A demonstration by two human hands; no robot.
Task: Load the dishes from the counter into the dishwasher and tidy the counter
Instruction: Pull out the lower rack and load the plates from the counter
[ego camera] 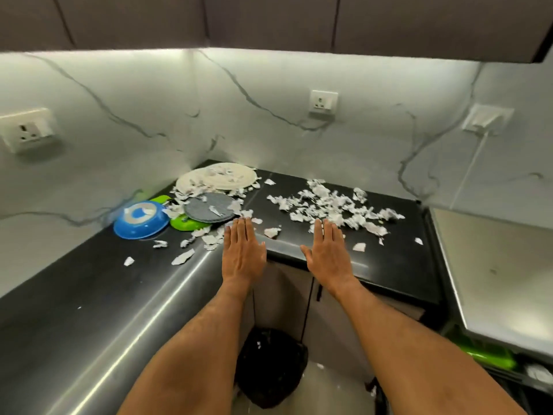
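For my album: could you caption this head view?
Two flat hands hover over paper scraps and plates on a black counter.

Corner counter [398, 265]. Dishes bunched at back left: two plates [220, 176] overlapping in the corner, a mat [209, 207] in front of them, an upturned bowl [140, 220] to its left. Paper scraps [326, 205] strewn right of the dishes and among them. Both hands [243, 253] flat at front edge. Bin [270, 366] on the floor below, between the forearms.
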